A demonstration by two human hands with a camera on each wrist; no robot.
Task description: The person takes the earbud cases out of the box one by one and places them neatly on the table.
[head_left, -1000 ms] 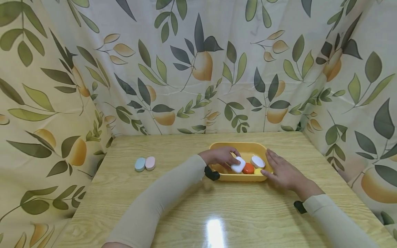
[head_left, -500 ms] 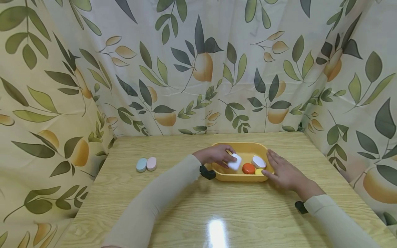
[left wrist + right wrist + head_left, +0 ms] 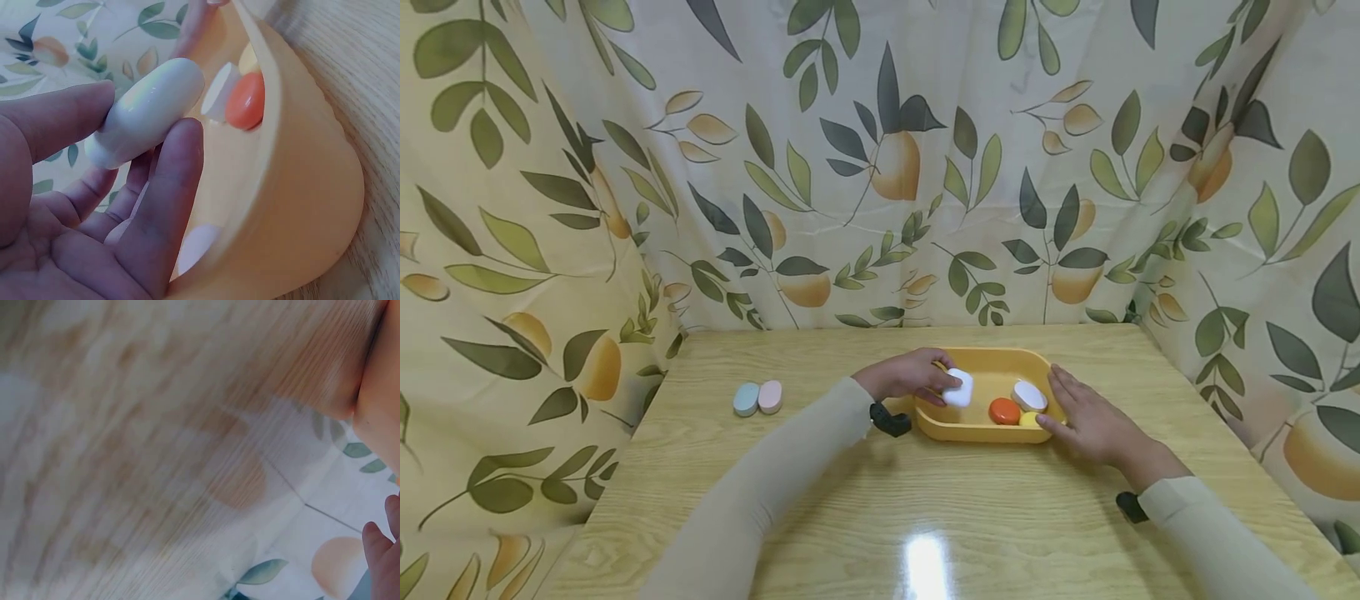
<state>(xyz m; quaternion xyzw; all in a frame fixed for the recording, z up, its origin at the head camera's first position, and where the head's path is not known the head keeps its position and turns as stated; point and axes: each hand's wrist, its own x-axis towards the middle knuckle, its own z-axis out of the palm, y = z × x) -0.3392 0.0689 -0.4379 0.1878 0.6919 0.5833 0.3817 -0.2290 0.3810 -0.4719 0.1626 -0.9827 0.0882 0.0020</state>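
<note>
My left hand [image 3: 910, 375] pinches a glossy white rounded-square block [image 3: 958, 388] between thumb and fingers, over the left part of a yellow-orange tray [image 3: 988, 433]. In the left wrist view the white block [image 3: 147, 112] is tilted at the tray's inner side. An orange-red rounded block [image 3: 1003, 411], a white oval block [image 3: 1029, 396] and a partly hidden yellow block [image 3: 1030, 419] lie together at the tray's right end. There my right hand [image 3: 1090, 421] rests against the rim, fingers straight, thumb at the near corner. The left wrist view also shows a pale piece [image 3: 199, 247] low inside the tray.
On the left side of the wooden table [image 3: 850, 517], a light blue oval block [image 3: 746, 400] and a pink one [image 3: 770, 397] stand side by side. A leaf-and-fruit patterned curtain [image 3: 880, 250] encloses the back and both sides.
My left hand has moved left within the tray, carrying the white block away from the orange-red one. The right hand has stayed at the tray's right end.
</note>
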